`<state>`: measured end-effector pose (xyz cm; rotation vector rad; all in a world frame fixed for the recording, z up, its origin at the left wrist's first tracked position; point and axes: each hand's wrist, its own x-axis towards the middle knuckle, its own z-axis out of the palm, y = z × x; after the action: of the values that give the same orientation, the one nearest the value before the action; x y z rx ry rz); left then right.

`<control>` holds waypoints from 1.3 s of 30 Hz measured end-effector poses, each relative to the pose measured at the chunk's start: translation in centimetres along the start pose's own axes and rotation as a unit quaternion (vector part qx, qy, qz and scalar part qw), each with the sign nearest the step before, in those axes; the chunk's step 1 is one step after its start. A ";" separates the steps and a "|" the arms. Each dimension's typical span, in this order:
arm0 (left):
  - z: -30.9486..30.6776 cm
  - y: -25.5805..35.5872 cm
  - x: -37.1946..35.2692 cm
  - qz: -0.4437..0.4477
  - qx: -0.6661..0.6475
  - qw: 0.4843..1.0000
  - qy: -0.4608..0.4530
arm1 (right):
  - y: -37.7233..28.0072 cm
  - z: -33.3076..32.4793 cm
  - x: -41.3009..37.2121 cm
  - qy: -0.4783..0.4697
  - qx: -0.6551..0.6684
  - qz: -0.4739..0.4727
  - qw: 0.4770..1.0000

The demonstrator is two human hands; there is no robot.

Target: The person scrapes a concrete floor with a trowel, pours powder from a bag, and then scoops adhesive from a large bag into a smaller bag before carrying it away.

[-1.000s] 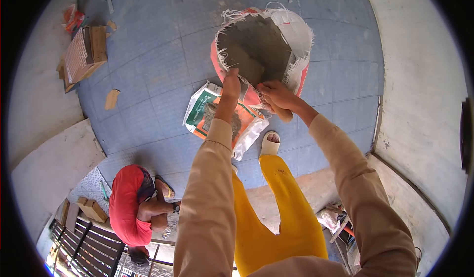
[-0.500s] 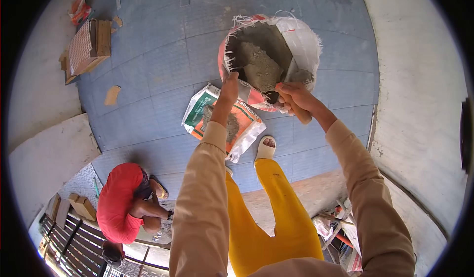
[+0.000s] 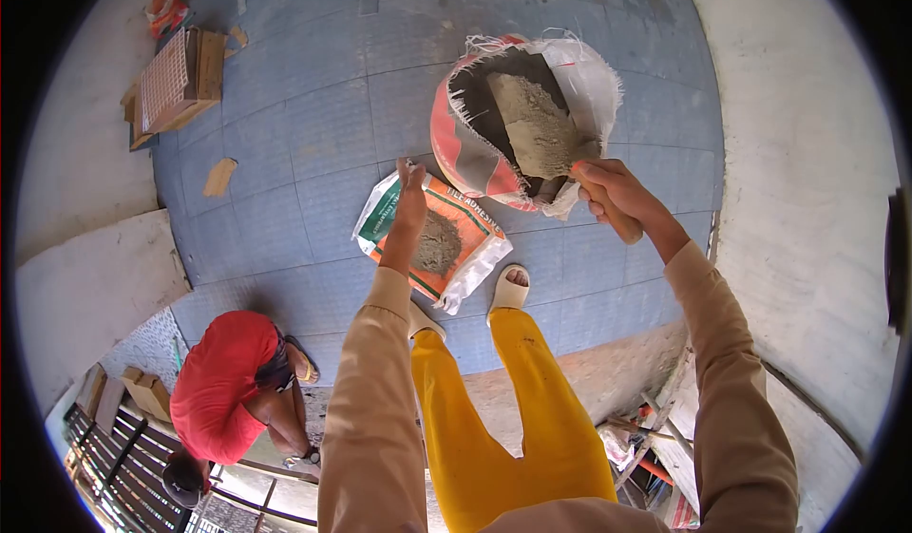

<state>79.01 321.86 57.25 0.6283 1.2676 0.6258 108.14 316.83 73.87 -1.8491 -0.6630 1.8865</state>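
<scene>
My right hand (image 3: 617, 196) is clenched round the handle of the trowel (image 3: 540, 132), and my fingers hide most of that handle. The blade, heaped with grey powder, points to 10 o'clock inside the torn mouth of the sack (image 3: 446, 139). My left hand (image 3: 410, 191) shows only its back, so I cannot tell how far open it is. Just at its 4 o'clock lies a flat bag (image 3: 475, 229) bearing a small grey mound. Far off at 7 o'clock a person in red (image 3: 228, 386) crouches, partly lost in the dark rim.

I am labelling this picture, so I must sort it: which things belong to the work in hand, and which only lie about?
In use: right hand, loaded trowel, open sack, flattened adhesive bag near left hand.
Lying about: tile crate, cardboard scrap, wooden blocks beside a crouching person.
</scene>
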 end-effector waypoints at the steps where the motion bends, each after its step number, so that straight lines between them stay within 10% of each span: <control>1: -0.8 -0.3 -0.5 -0.010 -0.001 1.000 0.003 | -0.2 0.0 -0.5 0.005 -0.008 -0.001 1.000; 39: -8.7 -3.1 -6.7 0.012 -0.026 0.999 0.018 | -1.5 1.0 -2.1 0.037 -0.014 -0.010 0.999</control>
<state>69.48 315.60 57.81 0.5917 1.2754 0.6910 107.13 316.68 76.43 -1.9122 -0.6826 1.7955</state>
